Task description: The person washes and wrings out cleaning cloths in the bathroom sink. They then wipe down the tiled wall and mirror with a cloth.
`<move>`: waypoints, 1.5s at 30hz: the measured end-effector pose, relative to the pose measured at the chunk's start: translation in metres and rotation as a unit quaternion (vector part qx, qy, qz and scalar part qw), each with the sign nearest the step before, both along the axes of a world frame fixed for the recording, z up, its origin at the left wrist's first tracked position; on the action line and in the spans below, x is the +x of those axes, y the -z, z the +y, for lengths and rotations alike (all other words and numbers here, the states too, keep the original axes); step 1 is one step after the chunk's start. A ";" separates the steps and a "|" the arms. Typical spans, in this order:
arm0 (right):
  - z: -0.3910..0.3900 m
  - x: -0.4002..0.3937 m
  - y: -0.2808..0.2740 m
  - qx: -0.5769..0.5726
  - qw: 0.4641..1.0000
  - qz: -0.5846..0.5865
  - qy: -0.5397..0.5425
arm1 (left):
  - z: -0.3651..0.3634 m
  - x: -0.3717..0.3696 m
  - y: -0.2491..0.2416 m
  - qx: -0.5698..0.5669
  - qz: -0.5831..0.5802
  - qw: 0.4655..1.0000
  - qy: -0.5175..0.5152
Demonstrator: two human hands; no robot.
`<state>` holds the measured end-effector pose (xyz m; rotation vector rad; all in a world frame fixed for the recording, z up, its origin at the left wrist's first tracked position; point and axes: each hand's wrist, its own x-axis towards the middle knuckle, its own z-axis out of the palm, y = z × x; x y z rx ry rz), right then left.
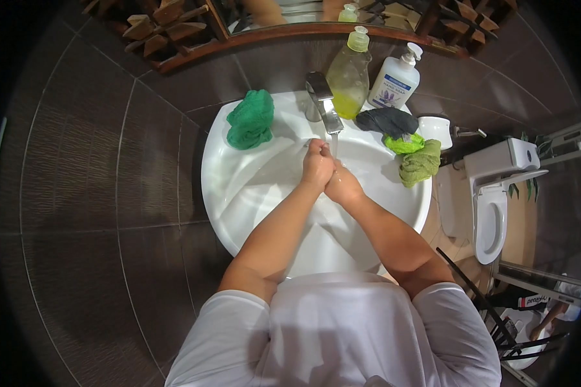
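Dark tiles [77,161] flanked the sink [229,184]; beneath the tap [329,116], left hand [315,166] touched right hand [344,184], both curled, any grip impossible to tell!

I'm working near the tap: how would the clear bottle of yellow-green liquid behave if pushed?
The bottle is tall, so it might tip. Its liquid seems to sit low, likely steadying it somewhat and leaving it lighter than when full.

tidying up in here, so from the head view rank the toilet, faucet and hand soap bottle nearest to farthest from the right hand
From the right hand:
1. Faucet: just ahead, slightly left.
2. Hand soap bottle: farther ahead, to the right, at the back of the sink.
3. Toilet: off right, beyond the sink.
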<state>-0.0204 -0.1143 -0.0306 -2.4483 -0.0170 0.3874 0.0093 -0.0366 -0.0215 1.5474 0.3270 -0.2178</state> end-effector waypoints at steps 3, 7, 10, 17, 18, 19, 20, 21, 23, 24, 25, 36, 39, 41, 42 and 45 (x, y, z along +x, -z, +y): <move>-0.003 -0.002 -0.009 -0.022 0.998 0.029 -0.048 | 0.014 0.001 0.024 -0.204 0.093 0.973 0.054; -0.037 0.015 -0.013 0.148 0.949 0.278 -0.029 | 0.031 -0.011 0.019 -0.316 0.135 0.939 0.006; -0.055 0.019 -0.014 0.404 0.851 0.331 0.058 | 0.048 -0.018 0.016 -0.309 0.065 0.940 0.127; -0.054 0.035 -0.030 -0.049 0.993 -0.099 -0.048 | 0.044 -0.006 0.021 0.205 -0.130 0.944 0.225; -0.046 0.045 -0.032 0.049 0.995 -0.066 -0.051 | 0.041 -0.005 0.023 0.362 -0.251 0.863 0.247; -0.037 0.051 -0.035 0.147 0.987 -0.034 -0.054 | 0.036 -0.003 0.033 0.362 -0.253 0.862 0.248; -0.030 0.054 -0.039 0.147 0.987 -0.036 -0.052 | 0.030 -0.001 0.043 0.346 -0.294 0.866 0.210; -0.023 0.055 -0.051 0.273 0.960 0.064 0.008 | 0.026 0.002 0.057 0.329 -0.334 0.867 0.170; -0.014 0.054 -0.070 0.393 0.903 0.161 0.067 | 0.023 0.024 0.078 0.289 -0.185 0.913 0.221; -0.011 0.051 -0.078 0.409 0.890 0.189 0.065 | 0.023 0.032 0.083 0.241 -0.029 0.934 0.263; -0.008 0.050 -0.082 0.424 0.877 0.218 0.062 | 0.024 0.026 0.063 0.241 -0.029 0.934 0.261; -0.018 0.038 -0.089 0.387 0.892 0.234 0.017 | 0.026 0.009 0.007 0.116 -0.008 0.912 0.392; -0.044 0.031 -0.076 0.264 0.963 0.047 -0.006 | 0.027 0.015 0.000 0.030 0.013 0.941 0.337; -0.062 0.027 -0.053 0.194 0.973 -0.122 -0.014 | 0.032 0.016 -0.005 0.001 -0.009 0.959 0.284; -0.063 0.020 -0.052 0.194 0.973 -0.122 -0.013 | 0.035 0.016 -0.017 -0.046 -0.002 0.959 0.280; -0.065 0.005 -0.044 0.295 0.955 -0.017 -0.031 | 0.043 0.015 -0.046 -0.136 0.014 0.953 0.271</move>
